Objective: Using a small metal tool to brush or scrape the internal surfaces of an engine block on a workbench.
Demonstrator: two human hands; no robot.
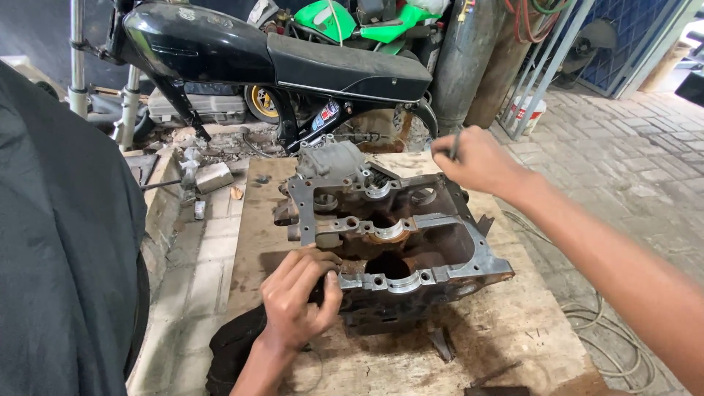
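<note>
Metal engine casing (389, 235) is lying on the wooden worktop (513, 330); left hand (297, 297) is gripping its near edge (fingers curled), right hand (477, 158) is pinching a thin tool (455, 144).

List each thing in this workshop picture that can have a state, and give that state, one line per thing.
Engine crankcase: opened up, bearing seats exposed, resting on the wooden board.
Left hand: gripping the crankcase's near edge.
Right hand: closed on a thin metal tool, raised over the far edge.
Black motorcycle: stripped, standing behind.
Hose: loose on the floor.
</note>
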